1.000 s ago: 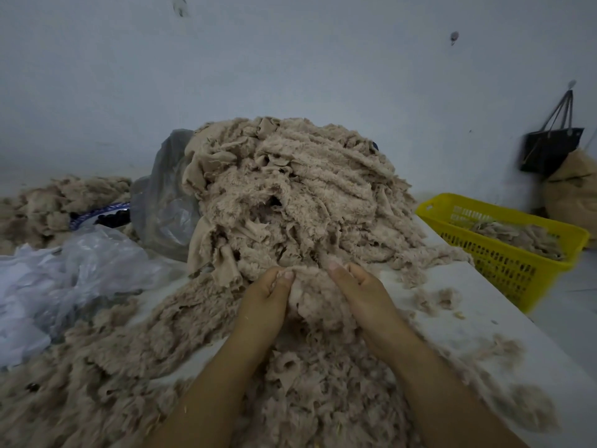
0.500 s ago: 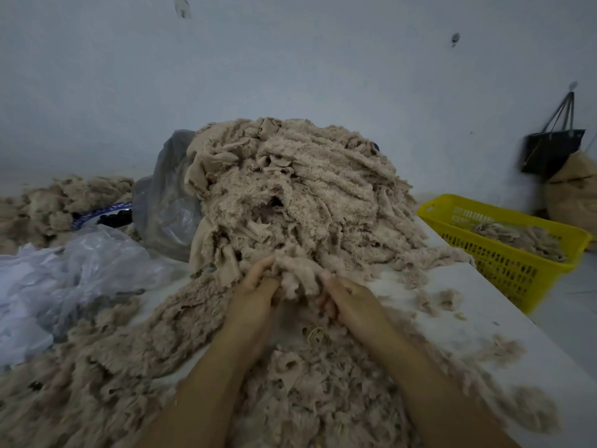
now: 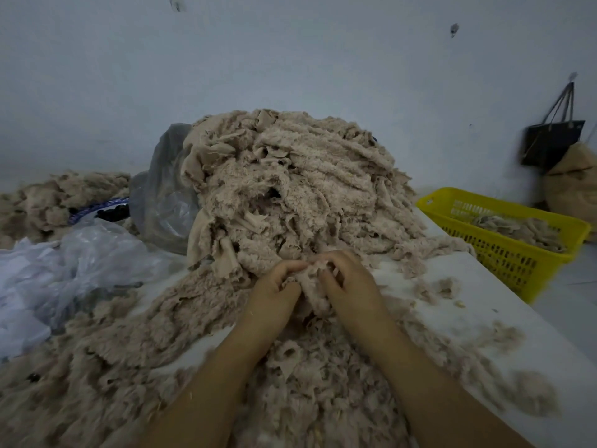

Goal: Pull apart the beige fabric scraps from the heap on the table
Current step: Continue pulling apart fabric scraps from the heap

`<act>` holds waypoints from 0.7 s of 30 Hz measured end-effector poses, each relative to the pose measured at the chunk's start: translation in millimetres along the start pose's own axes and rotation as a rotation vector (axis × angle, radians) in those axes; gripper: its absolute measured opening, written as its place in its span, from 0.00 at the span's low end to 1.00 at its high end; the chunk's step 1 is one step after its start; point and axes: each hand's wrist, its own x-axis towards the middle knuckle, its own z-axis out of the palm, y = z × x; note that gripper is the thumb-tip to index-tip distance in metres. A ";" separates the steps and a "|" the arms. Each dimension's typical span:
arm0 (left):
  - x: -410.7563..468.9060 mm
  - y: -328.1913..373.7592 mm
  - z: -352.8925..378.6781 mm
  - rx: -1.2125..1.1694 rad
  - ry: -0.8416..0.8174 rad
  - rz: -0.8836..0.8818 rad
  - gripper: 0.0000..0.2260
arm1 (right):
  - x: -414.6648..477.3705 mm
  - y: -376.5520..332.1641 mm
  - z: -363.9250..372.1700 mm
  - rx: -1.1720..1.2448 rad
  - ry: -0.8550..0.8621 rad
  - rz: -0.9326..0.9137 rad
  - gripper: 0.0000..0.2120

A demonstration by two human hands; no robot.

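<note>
Scrap point(image 3: 312, 283) clutched: left hand point(image 3: 274, 297), right hand point(image 3: 352, 286).

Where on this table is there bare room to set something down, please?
The best patch is the bare table right of the right hand, between the heap and the yellow basket, dotted with loose tufts. Left is crowded with plastic bags; near the forearms, scraps cover most of it.

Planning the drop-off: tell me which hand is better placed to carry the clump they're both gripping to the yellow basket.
Right, probably. The right hand grips the clump on the side nearer the yellow basket, with mostly bare table between; the left hand would have to cross over it.
</note>
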 end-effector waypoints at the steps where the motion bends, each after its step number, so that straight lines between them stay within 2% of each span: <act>1: 0.0 0.1 1.2 0.029 0.009 -0.006 0.16 | 1.1 0.7 -1.6 -0.016 0.024 -0.001 0.08; 4: 0.7 -0.3 1.9 0.011 0.047 -0.005 0.19 | -0.1 1.8 -3.6 -0.018 0.051 0.064 0.10; 9: 3.6 2.0 -2.8 -0.238 0.143 -0.101 0.19 | 5.3 14.6 -14.1 0.098 0.209 0.321 0.09; 12: 6.6 5.9 -9.9 -0.519 0.200 -0.158 0.12 | 8.1 30.0 -22.4 0.181 0.329 0.445 0.10; 14: 7.1 7.6 -13.7 -0.668 0.186 -0.184 0.09 | 8.1 33.8 -24.5 0.162 0.341 0.460 0.12; 16: 7.6 6.0 -16.3 -0.762 0.157 -0.212 0.11 | 8.5 29.2 -23.3 0.180 0.304 0.456 0.06; 18: 7.2 4.1 -16.5 -0.823 0.114 -0.222 0.14 | 8.3 21.6 -22.2 0.184 0.229 0.461 0.16; 19: 6.3 4.4 -16.1 -0.846 0.088 -0.220 0.14 | 7.4 18.6 -22.5 0.197 0.224 0.430 0.19; 21: 6.3 4.2 -15.5 -0.875 0.047 -0.213 0.15 | 3.8 7.3 -22.9 0.222 0.253 0.283 0.15</act>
